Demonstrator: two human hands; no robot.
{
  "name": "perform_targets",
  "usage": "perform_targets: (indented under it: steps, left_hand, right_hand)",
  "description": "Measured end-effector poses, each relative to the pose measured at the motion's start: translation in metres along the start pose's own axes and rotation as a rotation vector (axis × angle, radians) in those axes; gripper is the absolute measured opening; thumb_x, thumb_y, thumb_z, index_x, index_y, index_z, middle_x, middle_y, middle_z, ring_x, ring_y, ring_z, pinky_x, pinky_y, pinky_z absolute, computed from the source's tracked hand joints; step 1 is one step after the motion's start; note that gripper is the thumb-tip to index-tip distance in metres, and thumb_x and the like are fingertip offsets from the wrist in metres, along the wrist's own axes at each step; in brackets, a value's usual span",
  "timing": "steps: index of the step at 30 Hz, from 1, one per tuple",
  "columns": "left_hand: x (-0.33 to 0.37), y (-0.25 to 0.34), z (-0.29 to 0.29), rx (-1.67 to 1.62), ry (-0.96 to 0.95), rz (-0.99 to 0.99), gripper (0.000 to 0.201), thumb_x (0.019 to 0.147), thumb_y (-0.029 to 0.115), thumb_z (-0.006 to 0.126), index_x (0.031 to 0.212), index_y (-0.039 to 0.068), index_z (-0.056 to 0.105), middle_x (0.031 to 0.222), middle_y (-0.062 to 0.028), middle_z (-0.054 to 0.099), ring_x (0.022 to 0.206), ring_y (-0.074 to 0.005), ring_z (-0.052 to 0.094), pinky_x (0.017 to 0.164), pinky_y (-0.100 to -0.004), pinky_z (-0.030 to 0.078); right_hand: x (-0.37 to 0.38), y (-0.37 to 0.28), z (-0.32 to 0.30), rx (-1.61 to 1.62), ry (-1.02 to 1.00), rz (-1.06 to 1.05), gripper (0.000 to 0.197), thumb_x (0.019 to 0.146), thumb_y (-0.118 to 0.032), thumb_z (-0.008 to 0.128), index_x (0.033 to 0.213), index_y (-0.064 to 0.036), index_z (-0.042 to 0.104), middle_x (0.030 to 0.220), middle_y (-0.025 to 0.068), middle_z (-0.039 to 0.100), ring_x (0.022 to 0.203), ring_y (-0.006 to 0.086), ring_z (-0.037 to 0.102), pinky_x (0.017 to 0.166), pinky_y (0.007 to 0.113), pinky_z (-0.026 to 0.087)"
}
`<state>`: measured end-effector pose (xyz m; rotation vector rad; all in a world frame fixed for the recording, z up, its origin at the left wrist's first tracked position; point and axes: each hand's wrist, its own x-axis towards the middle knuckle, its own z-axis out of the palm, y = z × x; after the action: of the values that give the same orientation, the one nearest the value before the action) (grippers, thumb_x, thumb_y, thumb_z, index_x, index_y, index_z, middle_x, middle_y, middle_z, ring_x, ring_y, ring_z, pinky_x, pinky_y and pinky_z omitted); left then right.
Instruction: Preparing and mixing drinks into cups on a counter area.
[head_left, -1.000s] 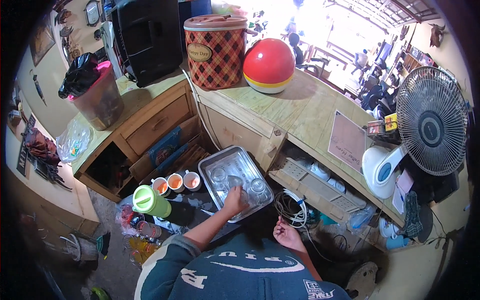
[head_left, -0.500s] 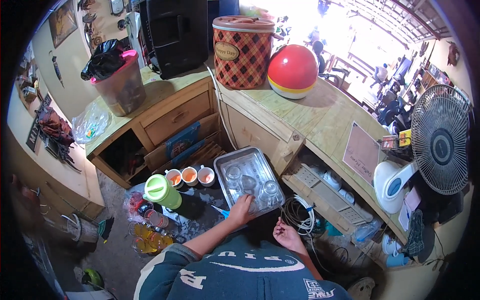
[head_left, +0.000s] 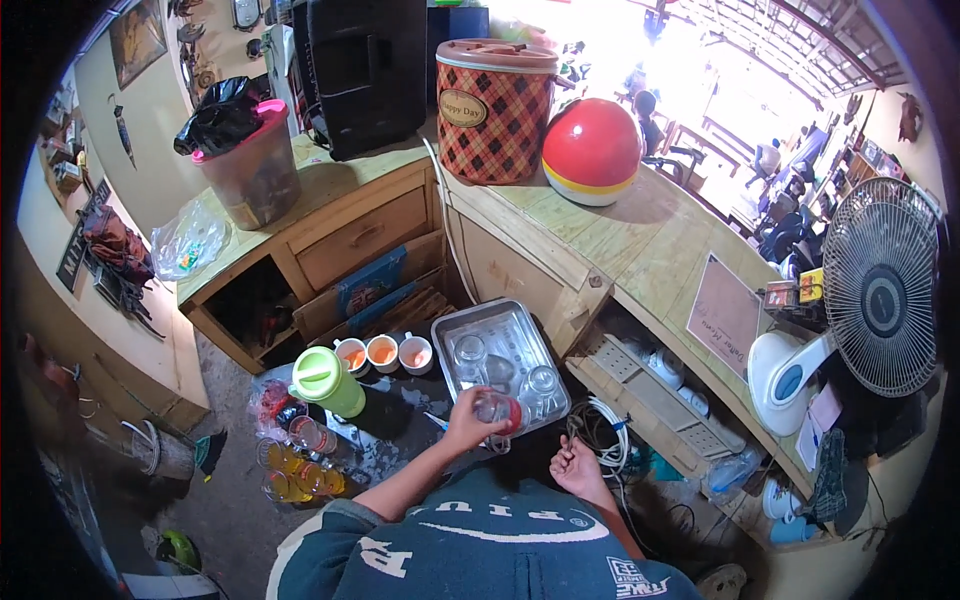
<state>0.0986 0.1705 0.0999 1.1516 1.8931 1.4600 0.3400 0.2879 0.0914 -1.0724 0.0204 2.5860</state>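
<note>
My left hand (head_left: 468, 422) grips a clear glass mug (head_left: 493, 405) with a red patch, raised over the near edge of a metal tray (head_left: 447, 325). In the tray are several more clear glasses, among them one glass (head_left: 468, 350) towards the far left and another glass (head_left: 541, 381) at the right. My right hand (head_left: 574, 465) rests just off the tray's near right corner, palm upward with its fingers curled in, and nothing shows in them. Three white cups (head_left: 382, 352) with orange contents stand left of the tray, beside a green lidded pitcher (head_left: 327, 382).
Drinks in glasses (head_left: 300, 472) and a red-patterned glass (head_left: 312, 434) stand at the dark table's left. Coiled cable (head_left: 610, 440) hangs right of my right hand. The wooden counter (head_left: 620, 240) carries a plaid drink cooler (head_left: 495, 115), a red ball-shaped container (head_left: 592, 150) and a fan (head_left: 880, 290).
My left hand has lifted a glass mug from the tray's near side, bringing it slightly up and towards me. My right hand has shifted slightly, its fingers still curled.
</note>
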Motion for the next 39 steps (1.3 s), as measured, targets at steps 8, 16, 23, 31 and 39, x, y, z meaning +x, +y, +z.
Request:
perform_targets:
  steps: [8, 16, 23, 31, 39]
  left_hand:
    - [-0.049, -0.022, -0.055, -1.456, -0.01, -0.811, 0.07, 0.082, 0.054, 0.068, 0.132, 0.01, 0.045, 0.122, -0.0157, 0.055, 0.106, -0.0293, 0.057, 0.084, -0.0408, 0.051]
    - [-0.112, -0.061, -0.064, -1.937, 0.084, -0.687, 0.079, 0.076, 0.052, 0.074, 0.134, 0.009, 0.046, 0.125, -0.016, 0.056, 0.115, -0.0308, 0.054, 0.096, -0.0447, 0.047]
    - [-0.12, -0.042, -0.061, -2.265, -0.011, -0.541, 0.086, 0.07, 0.047, 0.08, 0.137, 0.009, 0.043, 0.133, -0.0177, 0.05, 0.125, -0.0306, 0.049, 0.104, -0.0481, 0.042]
    - [-0.12, -0.032, -0.075, -1.663, 0.0, -0.571, 0.078, 0.071, 0.031, 0.08, 0.136, 0.008, 0.043, 0.132, -0.016, 0.051, 0.124, -0.0306, 0.049, 0.105, -0.0495, 0.039]
    - [-0.095, -0.07, -0.077, -0.301, 0.645, -0.159, 0.078, 0.055, 0.006, 0.087, 0.121, 0.007, 0.045, 0.115, -0.0091, 0.059, 0.109, -0.0247, 0.058, 0.095, -0.0367, 0.047]
  right_hand:
    - [0.014, -0.003, 0.009, -0.036, 0.063, 0.054, 0.029, 0.095, -0.034, 0.055, 0.076, -0.0127, 0.052, 0.053, -0.0038, 0.029, 0.046, 0.0113, 0.027, 0.044, 0.027, 0.021]
    - [0.028, 0.0, 0.015, -0.058, 0.049, 0.146, 0.027, 0.094, -0.031, 0.056, 0.075, -0.0129, 0.052, 0.053, -0.0039, 0.029, 0.045, 0.0109, 0.028, 0.042, 0.026, 0.021]
    - [0.031, 0.002, 0.018, -0.102, 0.061, 0.153, 0.024, 0.093, -0.028, 0.058, 0.077, -0.0116, 0.05, 0.053, -0.0034, 0.03, 0.045, 0.0106, 0.028, 0.042, 0.026, 0.021]
    - [0.025, -0.002, 0.011, -0.075, 0.04, 0.139, 0.024, 0.092, -0.027, 0.058, 0.076, -0.0114, 0.049, 0.054, -0.0036, 0.03, 0.045, 0.0103, 0.028, 0.042, 0.025, 0.021]
    - [0.02, -0.003, 0.001, -0.077, 0.03, 0.106, 0.024, 0.093, -0.027, 0.058, 0.075, -0.0117, 0.05, 0.053, -0.0039, 0.03, 0.045, 0.0105, 0.028, 0.042, 0.025, 0.023]
